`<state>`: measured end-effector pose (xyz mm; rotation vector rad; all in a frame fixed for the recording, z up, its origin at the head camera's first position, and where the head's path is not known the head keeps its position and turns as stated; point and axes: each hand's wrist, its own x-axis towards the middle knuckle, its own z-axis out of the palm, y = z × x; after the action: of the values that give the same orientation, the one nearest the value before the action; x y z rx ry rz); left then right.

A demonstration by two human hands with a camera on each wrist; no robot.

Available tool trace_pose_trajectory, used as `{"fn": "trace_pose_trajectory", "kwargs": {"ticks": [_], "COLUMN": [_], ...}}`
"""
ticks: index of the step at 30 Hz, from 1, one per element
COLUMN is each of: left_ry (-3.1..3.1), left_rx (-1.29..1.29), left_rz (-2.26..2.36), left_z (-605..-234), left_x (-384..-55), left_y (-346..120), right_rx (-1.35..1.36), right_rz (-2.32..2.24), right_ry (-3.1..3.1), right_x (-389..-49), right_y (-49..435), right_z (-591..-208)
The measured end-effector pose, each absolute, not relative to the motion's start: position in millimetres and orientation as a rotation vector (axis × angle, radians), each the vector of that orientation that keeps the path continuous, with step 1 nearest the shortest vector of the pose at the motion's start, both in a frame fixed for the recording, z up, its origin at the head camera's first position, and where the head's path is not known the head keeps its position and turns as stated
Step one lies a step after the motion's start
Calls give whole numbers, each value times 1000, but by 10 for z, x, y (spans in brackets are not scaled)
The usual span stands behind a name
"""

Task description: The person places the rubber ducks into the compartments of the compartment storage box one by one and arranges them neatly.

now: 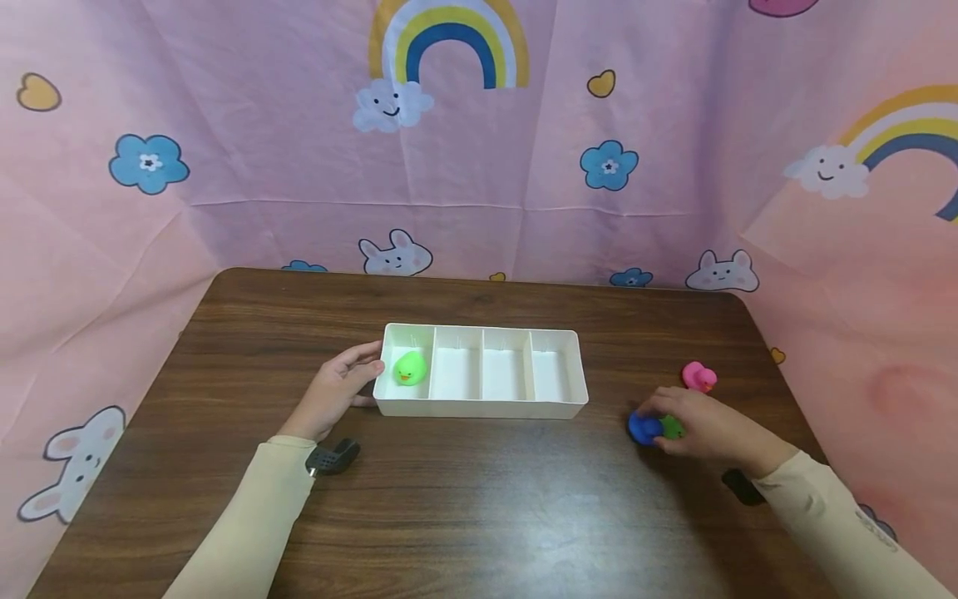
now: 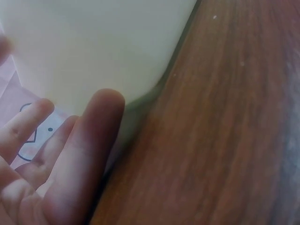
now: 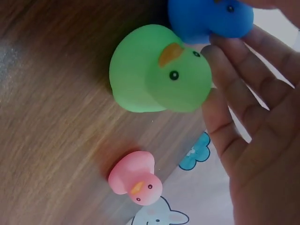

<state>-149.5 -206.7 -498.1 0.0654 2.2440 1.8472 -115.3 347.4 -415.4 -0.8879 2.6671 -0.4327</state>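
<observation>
A white tray (image 1: 479,408) with several compartments stands on the table, a light green toy duck (image 1: 410,368) in its leftmost one. My left hand (image 1: 340,387) touches the tray's left end; in the left wrist view the thumb (image 2: 101,126) rests against the wall near a corner, other fingers beside it. Over at the right, my right hand (image 1: 699,424) pinches a blue toy duck (image 3: 197,21) by the head between thumb and fingers. Right beside it sits a green duck (image 3: 140,70), partly hidden by the hand in the head view. A pink duck (image 1: 699,377) lies just beyond that hand.
The dark wood table (image 1: 464,507) has its far edge against a pink and purple cloth (image 1: 479,166) printed with rainbows, flowers and rabbits. Dark bands are on both wrists. The tray stands left of the ducks on the table, with bare wood between.
</observation>
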Motion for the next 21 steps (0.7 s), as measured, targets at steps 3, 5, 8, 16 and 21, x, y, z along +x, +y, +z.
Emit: {"fn": "trace_pose_trajectory", "kwargs": {"ticks": [3, 5, 8, 16, 21], "left_ry": [2244, 2243, 2243, 2234, 2226], "left_rx": [65, 61, 54, 55, 56], "left_rz": [1846, 1846, 1843, 1849, 1860], "left_z": [-4973, -4965, -4957, -4978, -4973], "left_x": [-1494, -1491, -1490, -1499, -1500], "left_y": [-2060, -2056, -2052, -2058, -2061], "right_rx": [-882, -864, -837, -815, -845], "right_rz": [-449, -454, -454, -438, -450], "right_ry": [2679, 2689, 2709, 2789, 2827], "right_x": [-1159, -1164, -1174, -1178, -1190], "right_y": [3494, 3497, 3485, 3436, 3360], "right_z": [-4169, -4172, -4170, -4134, -4056]}}
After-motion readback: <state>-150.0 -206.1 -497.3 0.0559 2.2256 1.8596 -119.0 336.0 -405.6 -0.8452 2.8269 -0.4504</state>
